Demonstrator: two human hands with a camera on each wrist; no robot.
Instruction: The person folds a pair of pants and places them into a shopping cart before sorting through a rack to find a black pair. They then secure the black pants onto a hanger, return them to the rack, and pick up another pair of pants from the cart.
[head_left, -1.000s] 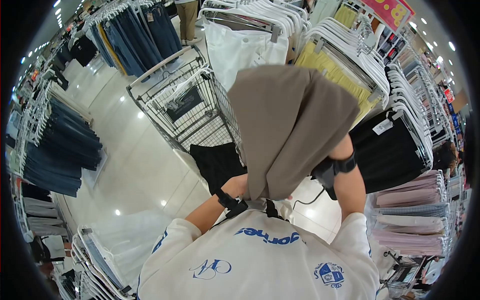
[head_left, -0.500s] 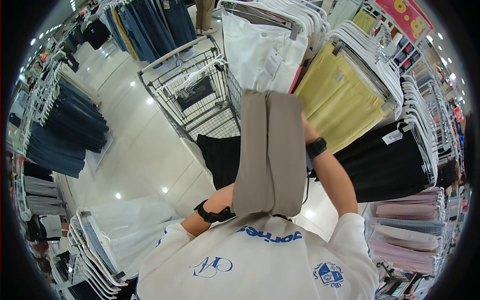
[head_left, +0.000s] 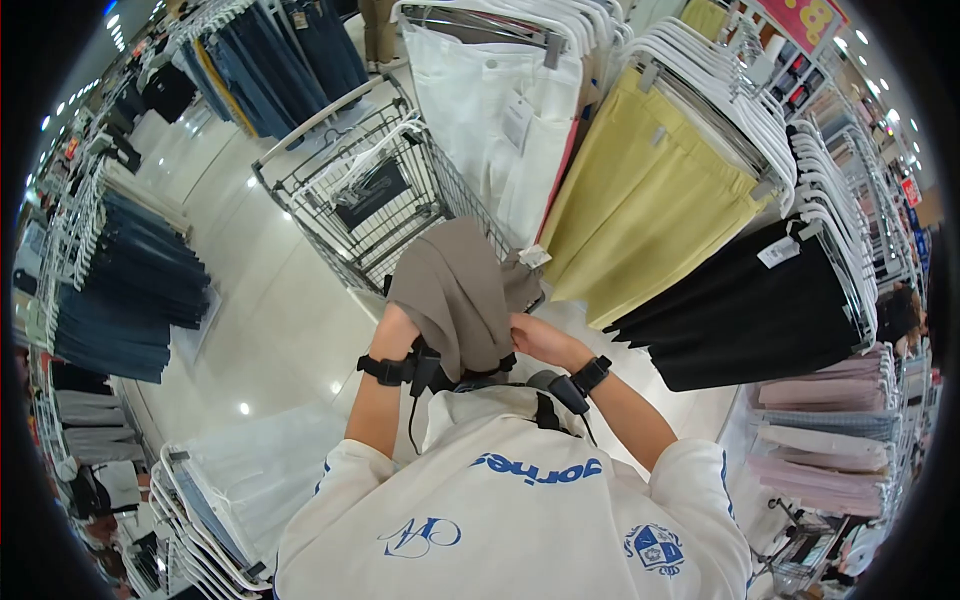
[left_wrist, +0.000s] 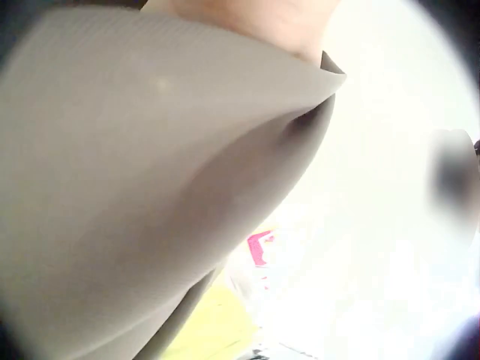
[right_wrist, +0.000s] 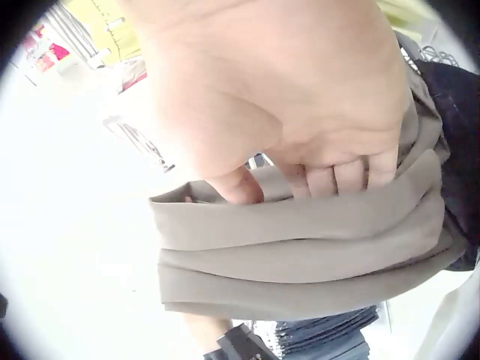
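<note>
Taupe trousers [head_left: 455, 290], bunched and folded, hang between my two hands in front of my chest. My left hand [head_left: 393, 335] grips their left side; in the left wrist view its fingers are hidden behind the cloth [left_wrist: 150, 165]. On the other side my right hand [head_left: 545, 340] holds the lower edge. The right wrist view shows that hand [right_wrist: 277, 97] with thumb and fingertips tucked behind the uppermost of several stacked folds [right_wrist: 300, 255]. A white tag [head_left: 534, 257] sticks out at the trousers' right side.
Just beyond the trousers stands a wire shopping cart [head_left: 350, 265] with a white hanger [head_left: 375, 150] in it. White trousers [head_left: 480, 120], yellow trousers [head_left: 650, 190] and a black garment [head_left: 750, 310] hang on racks to the right. Jeans [head_left: 130, 290] hang at the left.
The trousers, earlier raised and then held as a long folded strip, are now lower, farther left and bunched. My right hand has come down to their lower edge; my left hand shows beside them.
</note>
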